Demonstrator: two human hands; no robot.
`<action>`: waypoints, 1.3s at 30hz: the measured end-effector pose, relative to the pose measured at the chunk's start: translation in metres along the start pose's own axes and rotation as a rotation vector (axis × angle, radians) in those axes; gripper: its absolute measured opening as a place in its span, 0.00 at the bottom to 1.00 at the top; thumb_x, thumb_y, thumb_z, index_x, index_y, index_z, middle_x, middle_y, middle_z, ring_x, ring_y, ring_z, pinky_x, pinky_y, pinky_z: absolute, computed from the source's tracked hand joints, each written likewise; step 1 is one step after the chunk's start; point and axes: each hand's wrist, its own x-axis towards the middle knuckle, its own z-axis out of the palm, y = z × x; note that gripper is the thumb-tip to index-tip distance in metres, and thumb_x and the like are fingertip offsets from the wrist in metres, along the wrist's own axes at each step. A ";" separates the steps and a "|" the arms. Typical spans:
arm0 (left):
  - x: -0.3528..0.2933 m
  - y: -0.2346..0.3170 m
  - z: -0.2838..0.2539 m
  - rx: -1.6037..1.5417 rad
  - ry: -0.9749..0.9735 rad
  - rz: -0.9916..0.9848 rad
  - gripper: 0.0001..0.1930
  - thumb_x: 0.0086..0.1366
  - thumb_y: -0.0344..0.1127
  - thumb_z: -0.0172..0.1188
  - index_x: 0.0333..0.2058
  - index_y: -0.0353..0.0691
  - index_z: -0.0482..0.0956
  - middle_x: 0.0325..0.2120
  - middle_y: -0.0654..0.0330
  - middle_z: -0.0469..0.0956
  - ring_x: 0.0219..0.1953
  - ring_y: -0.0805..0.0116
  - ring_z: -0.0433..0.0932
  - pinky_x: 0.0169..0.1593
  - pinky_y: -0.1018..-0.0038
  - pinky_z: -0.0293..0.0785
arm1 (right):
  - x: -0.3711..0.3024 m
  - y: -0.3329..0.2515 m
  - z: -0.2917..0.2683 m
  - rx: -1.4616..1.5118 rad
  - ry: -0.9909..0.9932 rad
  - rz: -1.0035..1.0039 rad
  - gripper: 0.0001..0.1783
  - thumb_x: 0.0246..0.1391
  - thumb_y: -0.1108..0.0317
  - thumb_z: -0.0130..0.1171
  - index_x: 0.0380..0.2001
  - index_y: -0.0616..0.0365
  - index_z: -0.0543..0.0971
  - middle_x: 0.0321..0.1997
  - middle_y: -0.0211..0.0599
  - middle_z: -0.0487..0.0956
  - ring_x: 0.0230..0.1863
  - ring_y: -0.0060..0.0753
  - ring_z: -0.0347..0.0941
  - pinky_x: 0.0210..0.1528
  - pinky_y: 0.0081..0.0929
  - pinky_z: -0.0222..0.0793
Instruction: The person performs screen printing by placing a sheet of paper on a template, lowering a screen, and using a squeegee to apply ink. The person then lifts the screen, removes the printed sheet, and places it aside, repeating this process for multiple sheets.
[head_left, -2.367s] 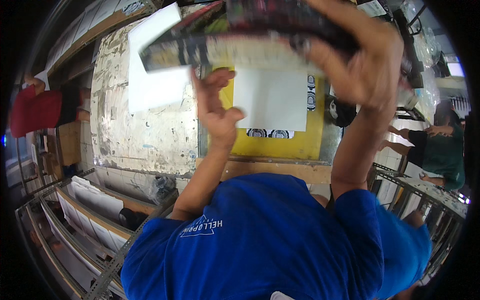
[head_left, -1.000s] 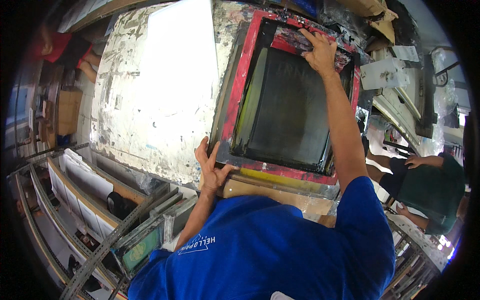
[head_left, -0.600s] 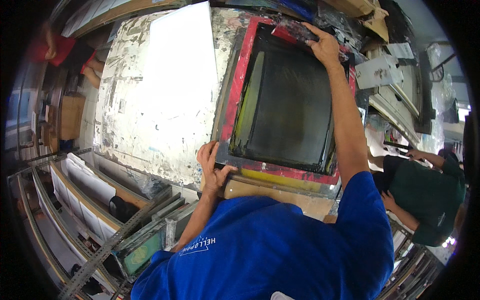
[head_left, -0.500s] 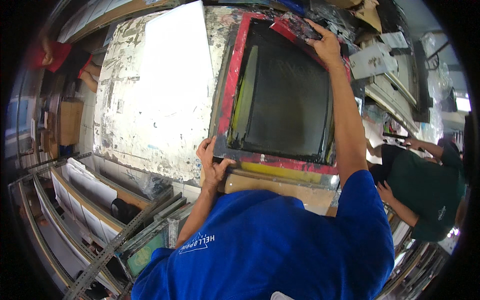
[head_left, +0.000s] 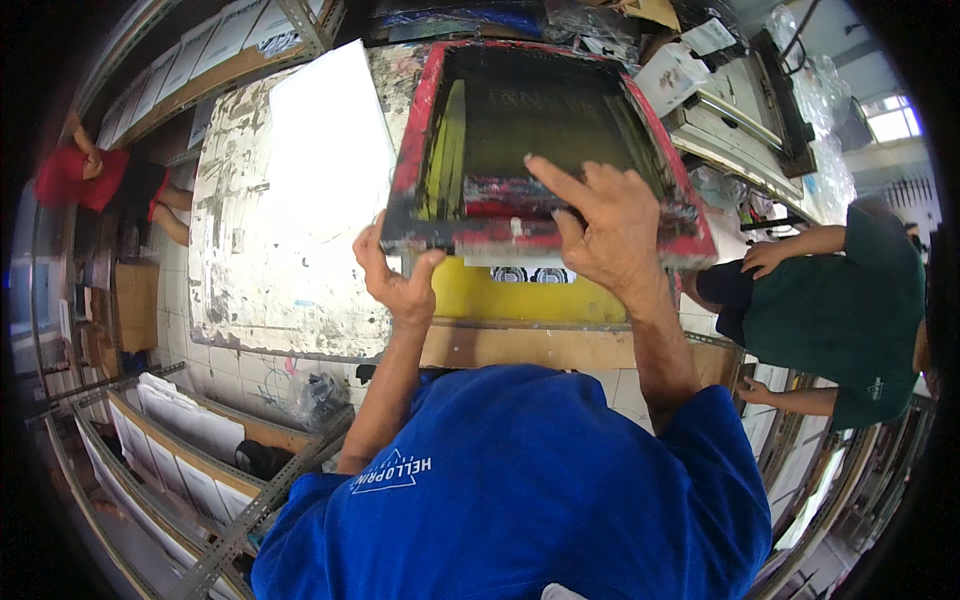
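Note:
A screen-printing frame with worn red edges and dark mesh lies in front of me, its near edge raised. My left hand grips the frame's near left corner between thumb and fingers. Over the near right part of the mesh is my right hand, index finger stretched out and thumb apart. Close to these fingers a red and black squeegee rests across the near end of the mesh. Below the raised edge shows a yellow board, with a white piece bearing dark round prints.
A paint-stained white table holds a large white sheet to the left. Metal racks stand at lower left. At right is a person in a dark green shirt; another person in red is at far left.
The squeegee and my right hand have come from the far end of the mesh to the near end. The frame's near edge has risen, showing the yellow board beneath.

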 end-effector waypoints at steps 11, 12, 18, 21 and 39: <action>0.118 -0.007 0.071 -0.258 0.064 0.122 0.28 0.71 0.41 0.66 0.62 0.35 0.69 0.48 0.60 0.78 0.49 0.72 0.74 0.53 0.77 0.68 | 0.114 0.017 -0.068 -0.029 0.271 -0.128 0.27 0.42 0.58 0.68 0.49 0.54 0.86 0.38 0.47 0.87 0.37 0.45 0.84 0.43 0.35 0.79; 0.119 -0.023 0.077 -0.142 -0.012 0.047 0.25 0.71 0.41 0.66 0.61 0.35 0.72 0.46 0.60 0.79 0.49 0.72 0.74 0.53 0.76 0.68 | 0.121 0.018 -0.070 -0.045 0.292 -0.158 0.27 0.41 0.58 0.67 0.46 0.61 0.87 0.37 0.51 0.88 0.37 0.45 0.85 0.44 0.35 0.80; 0.116 -0.160 0.153 -0.027 -0.278 -0.231 0.20 0.67 0.41 0.67 0.51 0.34 0.83 0.45 0.50 0.83 0.48 0.52 0.80 0.53 0.61 0.74 | 0.137 0.037 -0.073 0.066 0.190 0.040 0.30 0.39 0.56 0.64 0.48 0.59 0.86 0.42 0.51 0.87 0.43 0.49 0.84 0.50 0.37 0.78; 0.139 -0.235 0.177 0.248 -0.309 -0.067 0.22 0.66 0.45 0.66 0.55 0.41 0.83 0.53 0.45 0.80 0.53 0.42 0.78 0.56 0.54 0.74 | 0.155 0.043 -0.071 0.094 0.222 -0.080 0.31 0.39 0.56 0.62 0.47 0.62 0.86 0.40 0.51 0.87 0.42 0.48 0.84 0.49 0.39 0.78; 0.156 -0.239 0.208 0.167 -0.284 -0.198 0.06 0.59 0.32 0.70 0.33 0.40 0.83 0.27 0.54 0.84 0.28 0.61 0.82 0.36 0.68 0.76 | 0.181 0.036 -0.103 0.042 0.089 -0.047 0.29 0.42 0.57 0.57 0.47 0.60 0.87 0.28 0.50 0.86 0.35 0.52 0.84 0.47 0.40 0.81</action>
